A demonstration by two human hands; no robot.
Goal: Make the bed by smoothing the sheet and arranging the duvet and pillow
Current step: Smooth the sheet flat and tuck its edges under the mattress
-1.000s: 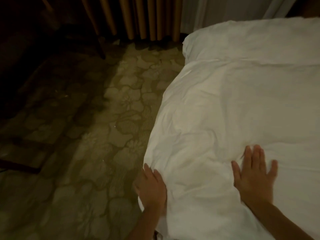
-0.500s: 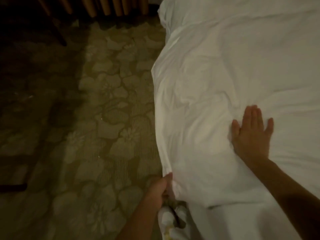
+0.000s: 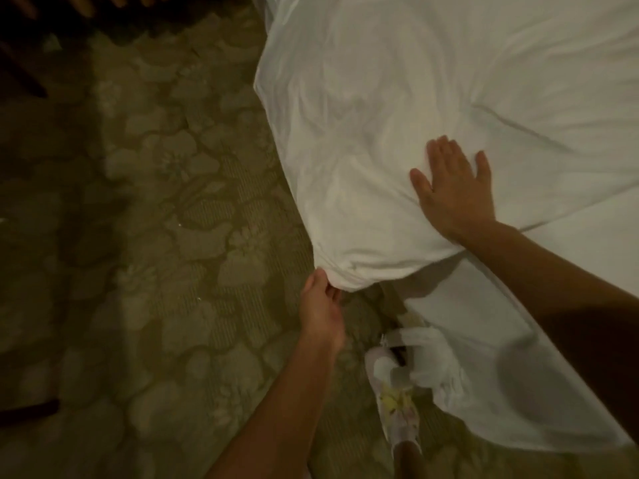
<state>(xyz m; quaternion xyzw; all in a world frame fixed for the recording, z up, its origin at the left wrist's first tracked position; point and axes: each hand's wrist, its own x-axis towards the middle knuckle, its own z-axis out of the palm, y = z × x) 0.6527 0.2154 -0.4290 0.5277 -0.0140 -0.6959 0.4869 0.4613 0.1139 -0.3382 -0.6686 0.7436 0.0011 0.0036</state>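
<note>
1. Since a moment ago, the big white duvet (image 3: 380, 126) has had its corner pulled nearer. The left hand (image 3: 323, 305) has gone from lying flat on the duvet's side to grabbing that corner. The duvet lies on top of the bed, full of wrinkles, and its near corner hangs off the side.
2. I think the step now is arranging the duvet, by tugging the corner so the cover lies straight. The next move likely needs a slow, even pull toward the bed's corner while the other hand lets the cloth slide. After that, some strokes would flatten the wrinkles.
3. The white sheet (image 3: 484, 326) shows bare in front of the duvet and looks fairly smooth. No pillow is in view.
4. The flowery carpet (image 3: 155, 209) fills the left side, and it is dim there.
5. The right hand (image 3: 453, 191) rests flat on the duvet. Its fingers are straight and close together, with the thumb out to the side.
6. The left hand's fingers and thumb are squeezed together on the duvet corner.
7. A pale shoe (image 3: 397, 402) stands on the carpet just beside the bed, below that corner. Some bunched white cloth (image 3: 432, 364) hangs next to it, and I cannot tell what it belongs to. The foot could step on it.
</note>
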